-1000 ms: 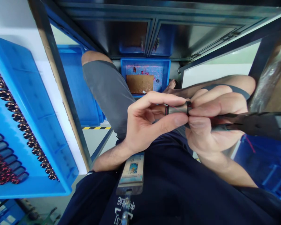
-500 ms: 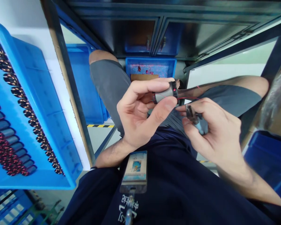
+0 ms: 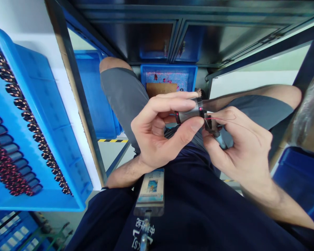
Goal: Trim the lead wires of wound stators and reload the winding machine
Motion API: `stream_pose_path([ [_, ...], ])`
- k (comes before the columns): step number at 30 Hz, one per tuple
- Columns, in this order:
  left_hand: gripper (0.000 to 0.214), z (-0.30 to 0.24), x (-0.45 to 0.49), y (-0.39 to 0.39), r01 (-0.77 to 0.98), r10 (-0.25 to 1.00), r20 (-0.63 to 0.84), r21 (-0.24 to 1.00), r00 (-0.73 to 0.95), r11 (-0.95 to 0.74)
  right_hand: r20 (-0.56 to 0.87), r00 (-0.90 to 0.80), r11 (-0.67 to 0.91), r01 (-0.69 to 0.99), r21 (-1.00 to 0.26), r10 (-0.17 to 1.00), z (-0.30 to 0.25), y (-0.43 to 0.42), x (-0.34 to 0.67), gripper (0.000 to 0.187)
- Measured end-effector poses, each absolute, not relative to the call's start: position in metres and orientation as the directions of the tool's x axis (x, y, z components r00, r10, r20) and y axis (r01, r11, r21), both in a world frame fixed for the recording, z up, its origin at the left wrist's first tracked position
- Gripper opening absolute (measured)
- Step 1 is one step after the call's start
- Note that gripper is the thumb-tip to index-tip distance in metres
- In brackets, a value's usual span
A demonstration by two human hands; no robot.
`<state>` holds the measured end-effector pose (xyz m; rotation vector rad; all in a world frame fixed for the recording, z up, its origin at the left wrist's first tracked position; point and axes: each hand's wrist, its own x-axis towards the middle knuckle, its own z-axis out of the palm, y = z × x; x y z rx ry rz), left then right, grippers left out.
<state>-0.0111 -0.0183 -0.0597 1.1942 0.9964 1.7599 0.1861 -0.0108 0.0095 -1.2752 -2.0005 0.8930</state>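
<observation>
In the head view, the left hand (image 3: 157,132) pinches a grey metal cylinder (image 3: 189,115) with dark end rings between fingers and thumb, while the right hand (image 3: 238,143), almost touching it, closes on a small blue-handled tool (image 3: 221,140), its dark tip just beside the cylinder and a thin red wire (image 3: 221,118) crossing the fingers. A blue tray (image 3: 39,204) with rows of copper-wound coils (image 3: 21,104) lies to the left, and a blue crate (image 3: 169,68) holding brown cardboard (image 3: 161,89) sits beyond the hands, which partly block its near edge. A lanyard badge (image 3: 151,186) hangs below them, and a blue bin (image 3: 300,174) shows at lower right.
</observation>
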Motion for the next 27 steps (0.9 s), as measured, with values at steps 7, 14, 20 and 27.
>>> stream_pose_path([
  [7,0.051,-0.064,-0.009,-0.011,-0.089,0.892,0.369,0.911,-0.261,-0.403,0.148,-0.346,0.321,0.523,-0.789,0.927,0.008,-0.012,0.182,0.035],
  [14,0.043,-0.060,-0.012,-0.016,-0.163,0.895,0.361,0.898,-0.261,-0.409,0.159,-0.359,0.345,0.545,-0.764,0.920,0.011,-0.009,0.180,0.026],
  [20,0.025,-0.055,-0.011,-0.024,-0.107,0.947,0.176,0.972,-0.270,-0.211,0.022,-0.366,0.231,0.539,-0.810,0.931,0.003,-0.003,0.179,0.021],
  [27,0.029,-0.035,-0.110,-0.085,0.268,0.912,0.140,0.963,-0.386,-0.034,-0.240,-0.384,0.080,0.656,-0.750,0.892,-0.022,-0.010,0.212,0.022],
])
